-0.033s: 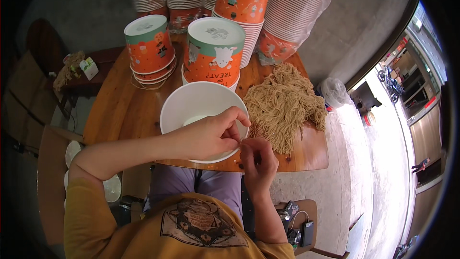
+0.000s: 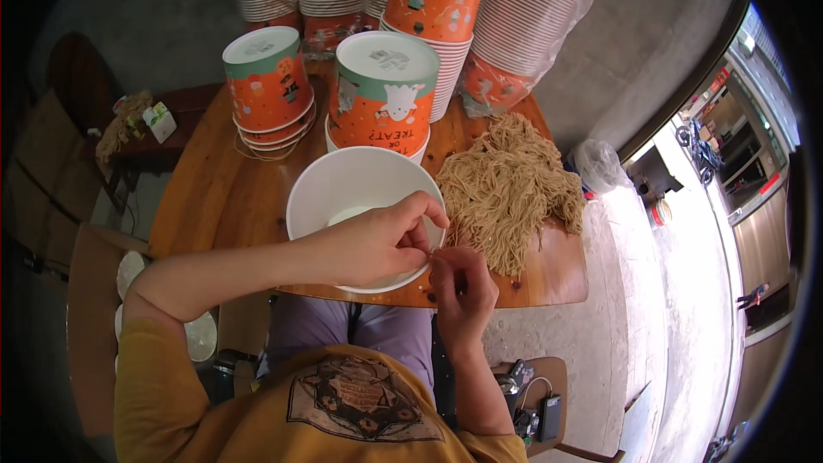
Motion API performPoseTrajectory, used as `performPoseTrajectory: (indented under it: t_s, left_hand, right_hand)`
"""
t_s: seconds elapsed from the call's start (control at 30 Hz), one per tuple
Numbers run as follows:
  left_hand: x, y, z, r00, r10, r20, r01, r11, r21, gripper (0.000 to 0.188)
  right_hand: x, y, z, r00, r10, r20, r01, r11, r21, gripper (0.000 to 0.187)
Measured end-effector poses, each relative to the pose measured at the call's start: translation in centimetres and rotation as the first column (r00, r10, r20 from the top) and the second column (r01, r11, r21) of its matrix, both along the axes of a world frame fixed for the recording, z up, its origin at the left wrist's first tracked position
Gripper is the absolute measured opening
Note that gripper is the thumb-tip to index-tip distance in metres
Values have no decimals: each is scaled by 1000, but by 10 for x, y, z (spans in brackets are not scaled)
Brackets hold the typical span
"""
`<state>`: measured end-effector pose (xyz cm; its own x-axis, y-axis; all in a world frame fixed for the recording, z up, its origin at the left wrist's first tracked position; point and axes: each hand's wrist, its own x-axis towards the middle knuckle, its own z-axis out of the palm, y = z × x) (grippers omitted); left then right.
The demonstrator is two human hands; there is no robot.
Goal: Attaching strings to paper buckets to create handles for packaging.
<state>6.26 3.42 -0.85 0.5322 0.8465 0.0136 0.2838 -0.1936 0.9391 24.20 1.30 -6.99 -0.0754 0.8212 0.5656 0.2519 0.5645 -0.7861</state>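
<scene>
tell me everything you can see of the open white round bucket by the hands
The open white round bucket looks like coated paper, with a smooth inner wall, a round base and a thin rim. It sits mouth up by the near edge of the brown wooden table. The left hand is over its mouth, hiding part of the inside; the right hand is at its right rim. Whether either touches it is unclear.

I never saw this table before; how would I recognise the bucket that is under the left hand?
Start at the wooden table and look along its front edge. There a round bucket sits beneath the left hand, just left of the heap of tan strings. Unlike the orange-printed buckets behind it, which stand bottom up, it shows its open white inside.
</scene>
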Motion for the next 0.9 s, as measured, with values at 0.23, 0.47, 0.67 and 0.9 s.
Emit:
performPoseTrajectory:
  t_s: [0.23, 0.47, 0.67, 0.9]
  left_hand:
    - [1, -6, 7, 960, 101, -262, -67, 988, 136, 22]
    - [0, -7, 5, 925, 182, -332, -73, 946, 316, 9]
    - [-6, -8, 11, 959, 86, -272, -69, 995, 73, 12]
    - [0, -3, 14, 976, 94, -197, -85, 995, 52, 20]
  right_hand:
    - [2, 3, -5, 999, -14, -31, 13, 1000, -22, 8]
    - [1, 2, -8, 1000, -24, 12, 24, 1000, 17, 11]
    - [2, 1, -8, 999, -32, 17, 32, 999, -28, 10]
    - [3, 2, -7, 999, -29, 14, 29, 998, -46, 10]
